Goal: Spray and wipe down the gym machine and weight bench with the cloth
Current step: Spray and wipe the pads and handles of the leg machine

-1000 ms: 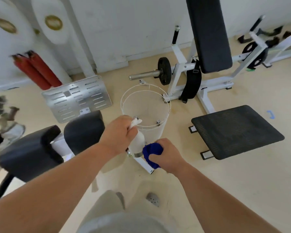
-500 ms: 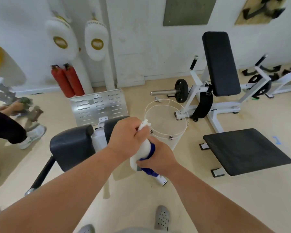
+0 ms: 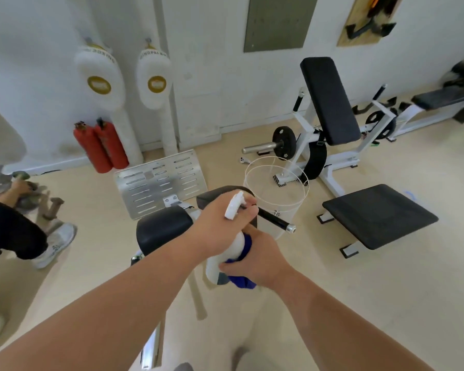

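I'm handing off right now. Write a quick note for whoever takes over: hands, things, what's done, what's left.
Left hand grips the spray bottle at its trigger head.
Right hand holds the blue cloth against the bottle's base.
Both hands are over the machine's black pads; the flat black bench lies to the right, apart from the hands.
Done: nothing shows as sprayed or wiped.
Left: spray and wipe the machine, then the bench.
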